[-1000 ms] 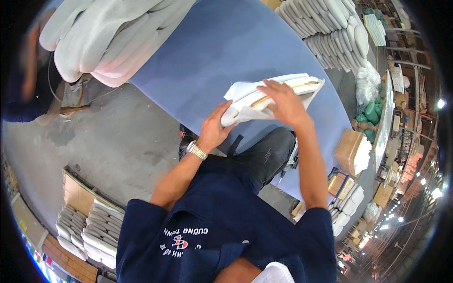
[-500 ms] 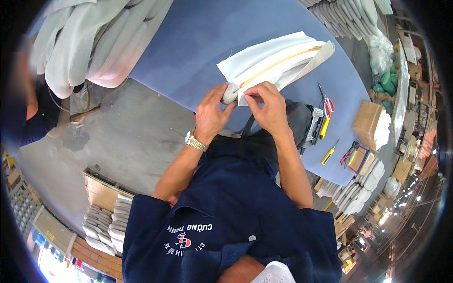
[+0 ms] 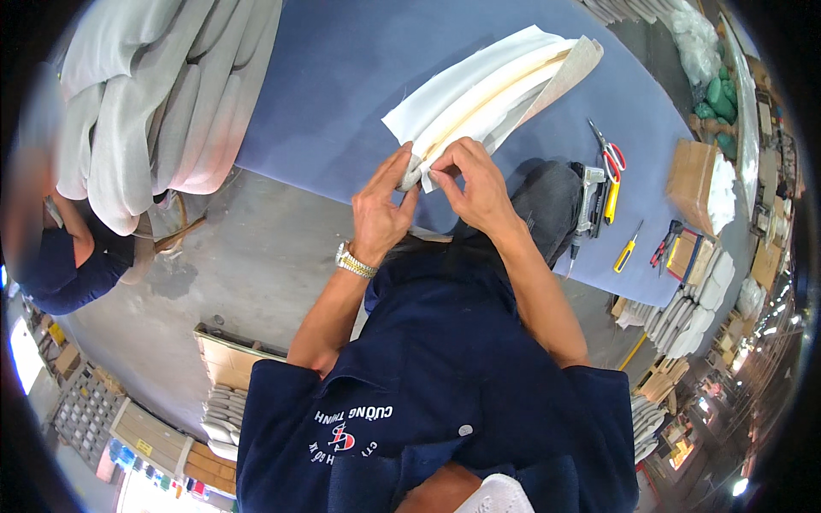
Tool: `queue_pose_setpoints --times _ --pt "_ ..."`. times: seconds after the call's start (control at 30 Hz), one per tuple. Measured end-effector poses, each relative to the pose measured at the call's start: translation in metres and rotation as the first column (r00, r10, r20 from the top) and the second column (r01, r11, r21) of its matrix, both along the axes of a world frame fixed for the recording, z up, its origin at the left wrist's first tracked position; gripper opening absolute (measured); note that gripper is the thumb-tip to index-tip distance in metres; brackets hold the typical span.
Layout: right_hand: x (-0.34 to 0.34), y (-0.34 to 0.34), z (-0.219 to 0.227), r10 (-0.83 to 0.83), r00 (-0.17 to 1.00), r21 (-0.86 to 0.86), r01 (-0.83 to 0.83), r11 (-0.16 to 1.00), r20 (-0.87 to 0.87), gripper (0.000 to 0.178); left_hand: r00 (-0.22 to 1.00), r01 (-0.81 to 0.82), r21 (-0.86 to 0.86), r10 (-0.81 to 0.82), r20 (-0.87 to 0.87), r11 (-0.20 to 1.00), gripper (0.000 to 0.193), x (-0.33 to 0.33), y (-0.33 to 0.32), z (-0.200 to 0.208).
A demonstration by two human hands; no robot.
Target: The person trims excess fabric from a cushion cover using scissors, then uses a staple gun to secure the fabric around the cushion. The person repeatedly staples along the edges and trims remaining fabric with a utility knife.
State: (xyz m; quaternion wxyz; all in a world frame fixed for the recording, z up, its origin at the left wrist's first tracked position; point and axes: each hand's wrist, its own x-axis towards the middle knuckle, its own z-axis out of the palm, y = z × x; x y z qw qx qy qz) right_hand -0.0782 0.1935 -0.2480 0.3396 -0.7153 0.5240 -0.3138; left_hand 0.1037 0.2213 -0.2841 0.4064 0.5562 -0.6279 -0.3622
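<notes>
The blue surface (image 3: pixel 333 103) offers bare room beyond and left of the work; a heap of grey padded pieces (image 3: pixel 162 111) bounds its left; the curved piece (image 3: pixel 494 98) slants over it, near end by the front edge; covering seems partly done, white cloth (image 3: pixel 475 75) spread unclosed along the length; left hand's (image 3: pixel 382 209) grip closed round the near end, right hand's (image 3: pixel 475 184) pinching a white corner; scissors (image 3: pixel 613 161) lie rightward

Left fingers (image 3: pixel 392 170) curled, right fingers (image 3: pixel 462 154) pinched, near each other.
</notes>
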Motion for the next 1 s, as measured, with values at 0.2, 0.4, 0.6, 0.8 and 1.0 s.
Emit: queue_pose_setpoints --times 0.2,0.4,0.6,0.8,1.0 --pt "0.001 0.001 -0.008 -0.024 0.999 -0.062 0.026 0.998 0.031 0.011 0.998 -0.063 0.135 0.059 0.036 0.989 0.046 -0.016 0.003 0.014" --pt "-0.019 0.000 0.003 -0.016 0.935 0.101 -0.021 0.995 0.354 0.015 0.984 -0.168 0.192 0.152 0.096 0.967 0.044 -0.010 -0.001 0.001" --pt "-0.194 0.035 -0.046 -0.736 0.674 0.076 0.738 0.670 -0.058 0.025 0.967 -0.230 0.227 0.195 0.164 0.946 0.051 -0.008 0.006 0.004" --pt "-0.369 0.134 -0.201 -0.670 0.517 -0.018 0.784 0.620 -0.533 0.069 0.969 -0.163 0.062 0.148 0.201 0.985 0.051 -0.004 -0.009 0.000" --pt "-0.357 0.099 -0.168 -0.596 0.515 -0.001 0.756 0.654 -0.616 0.055 0.954 -0.175 -0.041 0.179 0.241 0.984 0.046 -0.002 -0.007 0.011"
